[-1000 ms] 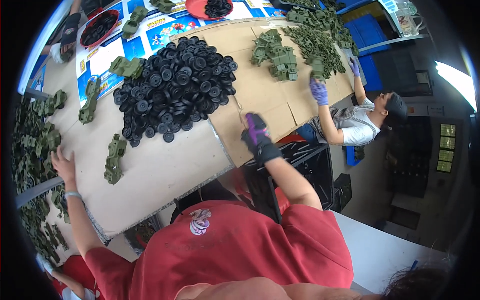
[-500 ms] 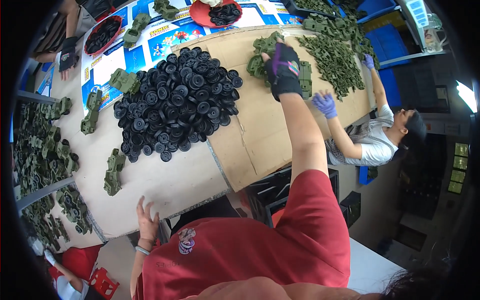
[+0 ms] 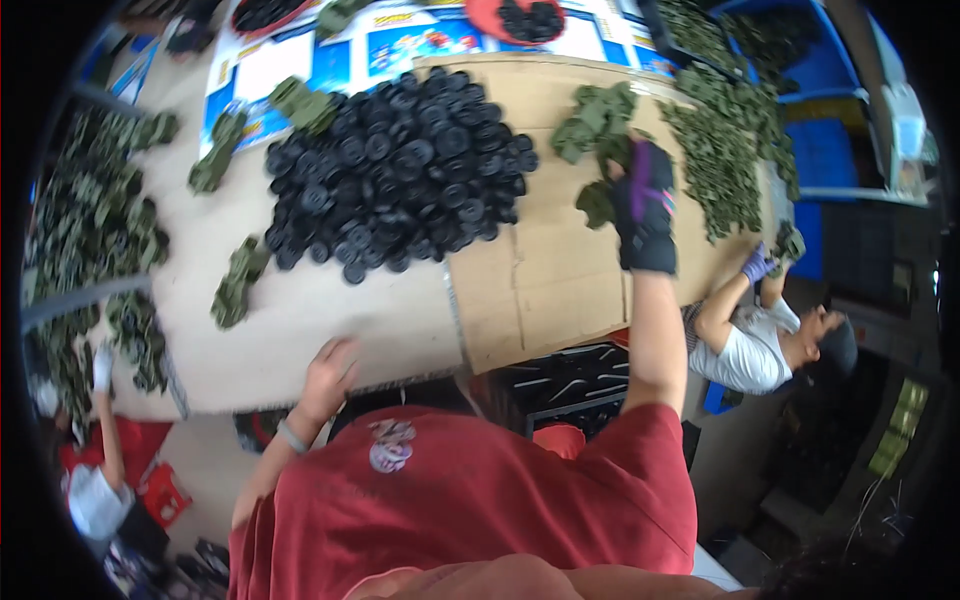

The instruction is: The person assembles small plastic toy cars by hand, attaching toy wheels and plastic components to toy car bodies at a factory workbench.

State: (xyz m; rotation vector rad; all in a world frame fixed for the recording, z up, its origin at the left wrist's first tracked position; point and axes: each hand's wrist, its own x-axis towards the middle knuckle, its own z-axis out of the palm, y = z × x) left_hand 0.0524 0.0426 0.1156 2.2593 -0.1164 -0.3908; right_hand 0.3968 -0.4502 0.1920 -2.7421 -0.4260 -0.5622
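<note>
My right hand (image 3: 645,210), in a black fingerless glove with a purple band, reaches far across the cardboard on the right. It is closed on a green plastic toy vehicle body (image 3: 596,204), which shows at the glove's left side; the fingers partly hide it. Just beyond lie more green vehicle bodies (image 3: 592,120). My bare left hand (image 3: 328,382), smeared a little by motion, hovers by the table's front edge with fingers loosely apart and nothing in it. Left of the right hand is a large heap of black toy wheels (image 3: 400,170).
Single green bodies (image 3: 240,282) lie left of the heap. Small green parts (image 3: 715,150) spread at the far right; more bodies (image 3: 95,210) crowd the left. A red bowl (image 3: 480,15) of black parts stands at the back. A co-worker's purple-gloved hand (image 3: 758,264) is at right.
The view has shifted, so the table appears further left and up. My right hand has drawn nearer with a green body. My left hand's fingers have lowered. The co-worker at right now holds green parts.
</note>
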